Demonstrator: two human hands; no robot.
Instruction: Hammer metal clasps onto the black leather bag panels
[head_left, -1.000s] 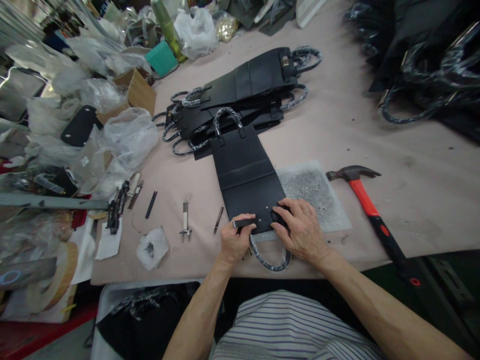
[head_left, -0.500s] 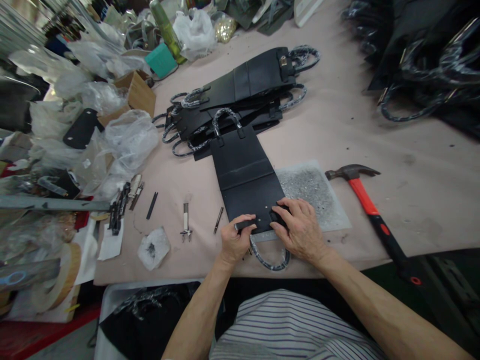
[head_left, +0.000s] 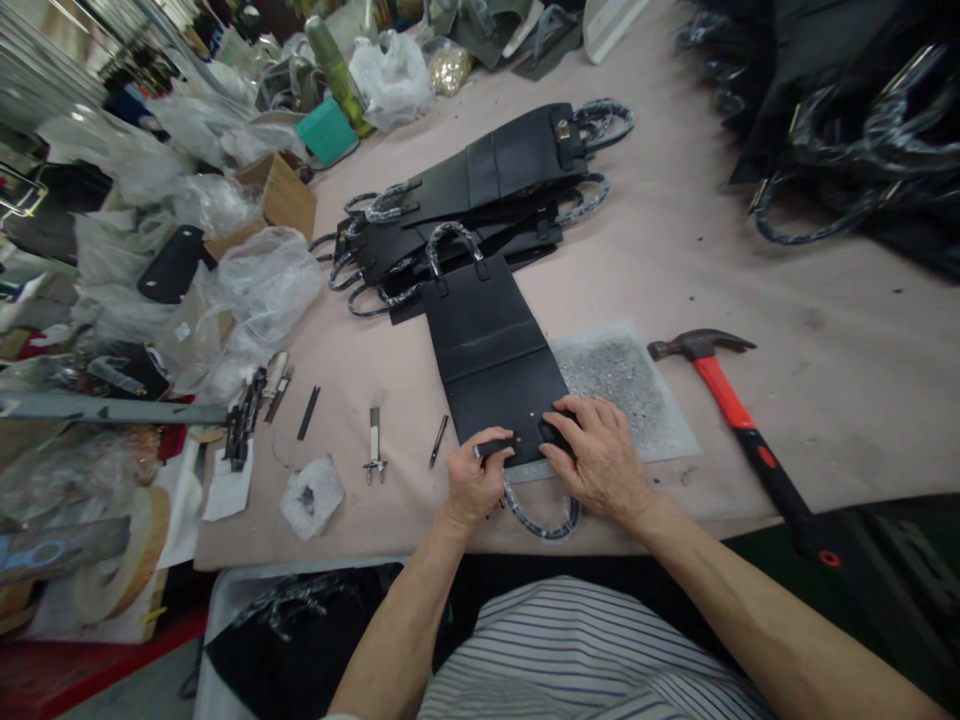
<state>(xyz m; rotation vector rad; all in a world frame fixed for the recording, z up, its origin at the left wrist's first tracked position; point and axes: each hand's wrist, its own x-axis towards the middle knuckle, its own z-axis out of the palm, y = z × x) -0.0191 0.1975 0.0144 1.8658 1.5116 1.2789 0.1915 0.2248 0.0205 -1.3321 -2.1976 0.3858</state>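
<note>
A black bag panel lies flat before me, a plastic-wrapped handle at its far end and another wrapped handle at its near end. My left hand pinches a short black strip between thumb and forefinger, at the panel's near left corner. My right hand is closed at the near right corner, with thumb and fingers on a small black piece that they partly cover. Two small light dots show on the panel between my hands. Under its right side is a worn, speckled pale slab.
A claw hammer lies at the right. Stacked black bag panels are behind, with more wrapped bag parts at far right. A metal tool, a thin punch-like rod and a small plastic bag lie left.
Both hands stay almost still, holding the same pieces on the panel. The whole view has shifted slightly.
</note>
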